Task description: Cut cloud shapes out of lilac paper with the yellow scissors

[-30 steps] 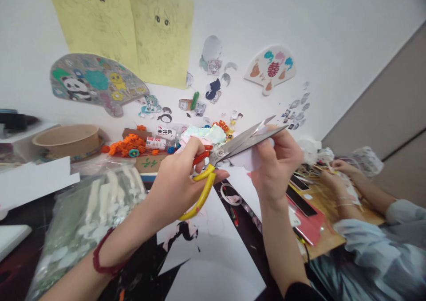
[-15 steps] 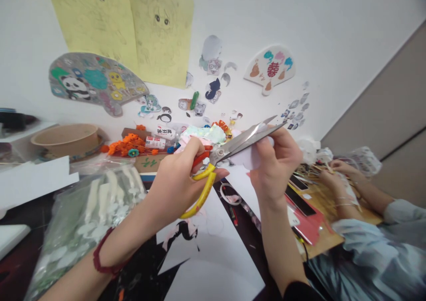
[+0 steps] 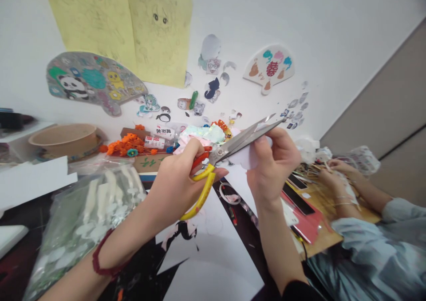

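Observation:
My left hand [image 3: 176,179], with a dark red bracelet at its wrist, is closed on a pair of scissors [image 3: 204,194] with yellow and red handles. Their blades are parted and point up to the right. My right hand [image 3: 274,163] pinches a small whitish piece of paper [image 3: 246,158] behind the blades; the fingers and the scissors cover much of it. The blades pass right beside the right thumb. Below both hands lie white paper sheets [image 3: 216,270] with a black and pink scrap [image 3: 186,232] on them.
A clear plastic bag [image 3: 76,230] of pale pieces lies at left, near a tan bowl [image 3: 63,136]. Orange flower-like craft pieces [image 3: 124,145] and bottles [image 3: 155,142] stand along the wall. At right, another person's hands [image 3: 336,181] work over a wooden table [image 3: 324,247].
The view has shifted very slightly. Both hands keep the same hold, and the scissors' blades stay parted at the paper.

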### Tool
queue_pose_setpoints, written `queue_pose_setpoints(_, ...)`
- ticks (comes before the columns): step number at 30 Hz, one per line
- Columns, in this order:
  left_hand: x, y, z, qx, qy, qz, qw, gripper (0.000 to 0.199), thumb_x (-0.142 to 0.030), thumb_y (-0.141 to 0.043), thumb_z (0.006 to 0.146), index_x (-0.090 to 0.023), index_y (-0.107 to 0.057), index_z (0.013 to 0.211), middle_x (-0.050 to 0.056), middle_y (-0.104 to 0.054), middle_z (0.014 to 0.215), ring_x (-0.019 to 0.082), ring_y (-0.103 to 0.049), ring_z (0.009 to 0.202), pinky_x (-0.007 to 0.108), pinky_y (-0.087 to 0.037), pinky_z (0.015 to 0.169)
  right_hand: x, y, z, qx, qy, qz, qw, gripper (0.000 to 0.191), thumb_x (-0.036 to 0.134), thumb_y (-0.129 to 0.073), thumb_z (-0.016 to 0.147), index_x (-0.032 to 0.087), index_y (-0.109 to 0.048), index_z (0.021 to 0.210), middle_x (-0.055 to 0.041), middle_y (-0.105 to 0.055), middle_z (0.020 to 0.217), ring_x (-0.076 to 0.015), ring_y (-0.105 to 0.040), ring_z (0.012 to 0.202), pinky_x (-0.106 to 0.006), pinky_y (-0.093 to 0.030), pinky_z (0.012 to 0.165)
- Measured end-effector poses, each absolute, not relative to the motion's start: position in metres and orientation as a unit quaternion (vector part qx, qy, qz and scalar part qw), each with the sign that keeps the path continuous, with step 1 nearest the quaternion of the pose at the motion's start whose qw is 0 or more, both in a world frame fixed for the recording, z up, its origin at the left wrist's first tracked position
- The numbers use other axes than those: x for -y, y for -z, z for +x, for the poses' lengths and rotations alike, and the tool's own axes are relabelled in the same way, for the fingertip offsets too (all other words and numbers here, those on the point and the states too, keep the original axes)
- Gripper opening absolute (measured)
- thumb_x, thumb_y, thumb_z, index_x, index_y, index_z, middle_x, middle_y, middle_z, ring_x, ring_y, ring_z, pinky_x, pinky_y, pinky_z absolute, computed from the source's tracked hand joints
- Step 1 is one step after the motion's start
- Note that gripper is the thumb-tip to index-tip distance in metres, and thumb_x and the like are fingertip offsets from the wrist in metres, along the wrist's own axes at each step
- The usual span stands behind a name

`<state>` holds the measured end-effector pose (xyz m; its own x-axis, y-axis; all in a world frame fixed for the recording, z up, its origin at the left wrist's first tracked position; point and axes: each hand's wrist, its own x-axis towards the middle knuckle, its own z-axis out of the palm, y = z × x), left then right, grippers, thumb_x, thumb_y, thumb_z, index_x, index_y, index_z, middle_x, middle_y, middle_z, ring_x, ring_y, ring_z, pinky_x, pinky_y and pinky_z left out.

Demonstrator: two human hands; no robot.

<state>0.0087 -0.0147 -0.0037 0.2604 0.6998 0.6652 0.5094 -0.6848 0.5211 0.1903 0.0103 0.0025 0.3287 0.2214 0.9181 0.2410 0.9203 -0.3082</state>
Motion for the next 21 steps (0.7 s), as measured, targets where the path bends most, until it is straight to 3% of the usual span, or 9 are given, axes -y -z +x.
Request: queue_pose_setpoints(21, 0.020, 0.006, 0.014, -0.398, -0.468, 0.781, 0.114, 0.038, -0.038, -0.068, 0.088, -0.024, -0.034, 0.078, -0.009, -0.035, 0.058, 0.010, -0.030, 0.052, 0.024, -0.027, 0.052, -0.009, 0.003, 0.174, 0.512, -0.002, -0.192, 0.837, 0.007, 0.032, -0.077, 0.084, 0.026, -0.077, 0.087, 0.0041, -0.073, 0.080, -0.0110, -0.068, 0.077, -0.028, -0.057, 0.076)
